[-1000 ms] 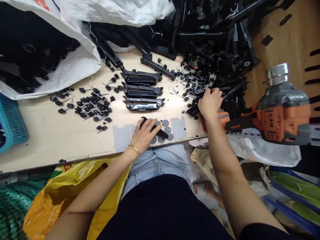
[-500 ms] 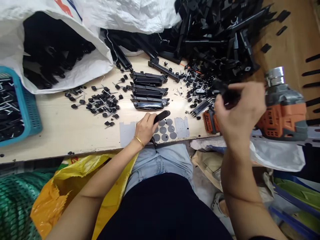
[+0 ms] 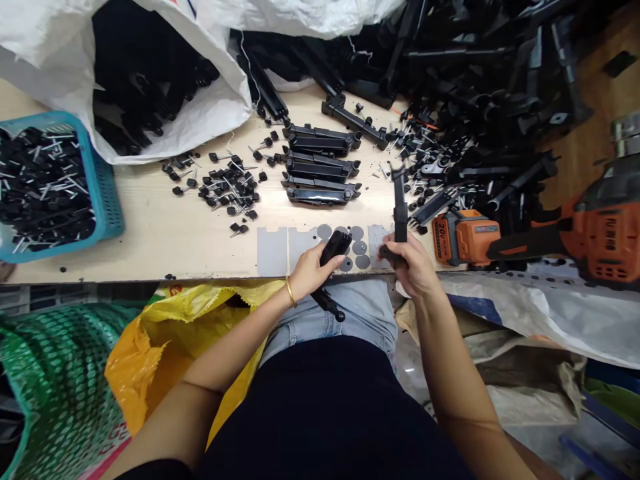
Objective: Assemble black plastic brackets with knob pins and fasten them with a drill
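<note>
While working two-handed, had blue basket (image 3: 106, 193) at far left of bench (image 3: 150, 223), loose knob screws (image 3: 231, 188) next. Clamped black piece (image 3: 336, 247) in left hand (image 3: 309, 272) near grey discs (image 3: 325, 231), ball-ended rod (image 3: 327, 301) below; couldn't tell if connected. Gripped long black bar (image 3: 401, 207) by its near end in right hand (image 3: 417, 267), apart from black piece. Seemed mid-handling, pieces unjoined; next likely called for steady grips and squaring up both, clear of orange drill (image 3: 535, 241) at right.

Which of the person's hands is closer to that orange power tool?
The right. The right hand is just left of the power tool's orange battery, holding a black part; the left hand is farther left.
</note>
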`<state>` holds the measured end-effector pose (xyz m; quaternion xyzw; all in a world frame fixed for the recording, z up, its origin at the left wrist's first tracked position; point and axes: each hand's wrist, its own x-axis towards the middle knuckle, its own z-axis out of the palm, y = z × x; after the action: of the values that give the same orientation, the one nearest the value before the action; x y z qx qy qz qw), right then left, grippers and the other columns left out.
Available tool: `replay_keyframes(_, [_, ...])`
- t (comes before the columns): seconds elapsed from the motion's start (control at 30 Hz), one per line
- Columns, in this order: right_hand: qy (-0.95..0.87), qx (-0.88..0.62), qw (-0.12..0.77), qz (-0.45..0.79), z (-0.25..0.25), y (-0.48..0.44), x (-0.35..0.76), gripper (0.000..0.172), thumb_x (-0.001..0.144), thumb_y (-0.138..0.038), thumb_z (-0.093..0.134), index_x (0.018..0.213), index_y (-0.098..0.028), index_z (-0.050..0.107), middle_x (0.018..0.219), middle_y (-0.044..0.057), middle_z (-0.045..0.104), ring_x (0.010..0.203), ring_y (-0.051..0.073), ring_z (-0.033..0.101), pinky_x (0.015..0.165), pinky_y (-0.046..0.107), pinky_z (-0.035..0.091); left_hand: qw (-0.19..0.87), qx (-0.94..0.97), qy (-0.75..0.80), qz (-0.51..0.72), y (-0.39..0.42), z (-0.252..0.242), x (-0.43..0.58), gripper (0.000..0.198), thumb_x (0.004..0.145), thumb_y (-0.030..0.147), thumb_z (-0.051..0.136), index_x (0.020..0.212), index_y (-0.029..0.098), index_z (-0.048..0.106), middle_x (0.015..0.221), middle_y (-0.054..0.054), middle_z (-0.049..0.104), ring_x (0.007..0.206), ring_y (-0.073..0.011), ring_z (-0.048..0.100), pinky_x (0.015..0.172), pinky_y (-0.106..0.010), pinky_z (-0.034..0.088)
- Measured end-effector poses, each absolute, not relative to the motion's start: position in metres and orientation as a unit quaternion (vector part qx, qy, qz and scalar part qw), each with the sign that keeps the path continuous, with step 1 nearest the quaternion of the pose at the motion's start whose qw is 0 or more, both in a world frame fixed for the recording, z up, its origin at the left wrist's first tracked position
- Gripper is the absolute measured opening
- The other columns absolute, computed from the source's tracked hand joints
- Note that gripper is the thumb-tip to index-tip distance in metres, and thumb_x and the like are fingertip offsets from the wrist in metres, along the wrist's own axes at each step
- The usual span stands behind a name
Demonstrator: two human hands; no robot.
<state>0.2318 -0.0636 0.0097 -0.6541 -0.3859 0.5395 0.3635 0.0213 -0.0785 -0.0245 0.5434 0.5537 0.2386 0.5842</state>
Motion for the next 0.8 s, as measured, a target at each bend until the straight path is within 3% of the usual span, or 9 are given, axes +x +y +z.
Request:
replay_keyframes(0.13, [-0.302,-0.571,0.433,0.628,0.020,-0.062,0.184,0.027,0.069,-0.045,0.069,0.077,-0.020,0.063,0.086,0.002,0.063,0.080,0.015,0.059,0.073,0.027,0.047,0.620,0.506,0.553,0.230,-0.090,-0.013,0.030,0.027,0.087,0.043,0.056,0.092,0.017,0.058,0.072,-0.001,0.063,0.054,-0.0151,0.063,0.053,-0.025,0.049])
replay_keyframes(0.23, [-0.286,-0.564,0.435,0.642,0.017,-0.064,0.165,0.032,0.072,-0.051,0.068,0.078,-0.019,0.067,0.085,0.003,0.065,0.079,0.014,0.060,0.074,0.027,0.047,0.532,0.570,0.588,0.217,-0.095,-0.001,0.033,0.020,0.088,0.036,0.058,0.093,0.017,0.060,0.074,-0.002,0.067,0.063,-0.0175,0.066,0.061,-0.027,0.051])
replay_keyframes(0.33, [-0.264,-0.553,0.459,0.643,0.014,-0.067,0.160,0.031,0.074,-0.050,0.067,0.071,-0.020,0.063,0.077,0.002,0.066,0.075,0.014,0.059,0.072,0.027,0.049,0.426,0.637,0.611,0.200,-0.099,0.008,0.034,0.016,0.088,0.028,0.060,0.097,0.016,0.059,0.082,-0.006,0.070,0.076,-0.0211,0.068,0.069,-0.029,0.051])
replay_keyframes(0.43, [-0.274,-0.539,0.470,0.643,0.016,-0.067,0.162,0.029,0.074,-0.048,0.068,0.069,-0.021,0.061,0.076,0.002,0.067,0.073,0.015,0.059,0.069,0.027,0.049,0.374,0.677,0.607,0.184,-0.105,0.012,0.033,0.018,0.090,0.028,0.057,0.101,0.014,0.056,0.083,-0.008,0.070,0.075,-0.0215,0.069,0.068,-0.029,0.052])
replay_keyframes(0.53, [-0.287,-0.514,0.416,0.693,0.016,-0.068,0.164,0.028,0.072,-0.046,0.070,0.069,-0.020,0.062,0.074,0.002,0.066,0.068,0.015,0.058,0.064,0.027,0.048,0.330,0.709,0.606,0.145,-0.114,0.012,0.033,0.018,0.090,0.028,0.055,0.100,0.014,0.053,0.083,-0.010,0.069,0.075,-0.0233,0.069,0.066,-0.031,0.052])
replay_keyframes(0.6, [-0.263,-0.506,0.384,0.726,0.014,-0.071,0.161,0.028,0.069,-0.044,0.073,0.067,-0.019,0.061,0.068,0.001,0.064,0.064,0.014,0.057,0.061,0.027,0.048,0.312,0.724,0.604,0.114,-0.120,0.009,0.033,0.016,0.089,0.027,0.055,0.098,0.014,0.052,0.083,-0.011,0.069,0.075,-0.0247,0.069,0.066,-0.033,0.052])
replay_keyframes(0.8, [-0.188,-0.562,0.458,0.663,0.002,-0.087,0.148,0.031,0.070,-0.044,0.073,0.065,-0.020,0.054,0.062,-0.003,0.057,0.059,0.011,0.053,0.057,0.024,0.044,0.323,0.742,0.577,0.111,-0.130,0.003,0.031,0.015,0.088,0.024,0.053,0.100,0.015,0.049,0.084,-0.010,0.069,0.074,-0.0239,0.069,0.065,-0.032,0.054])
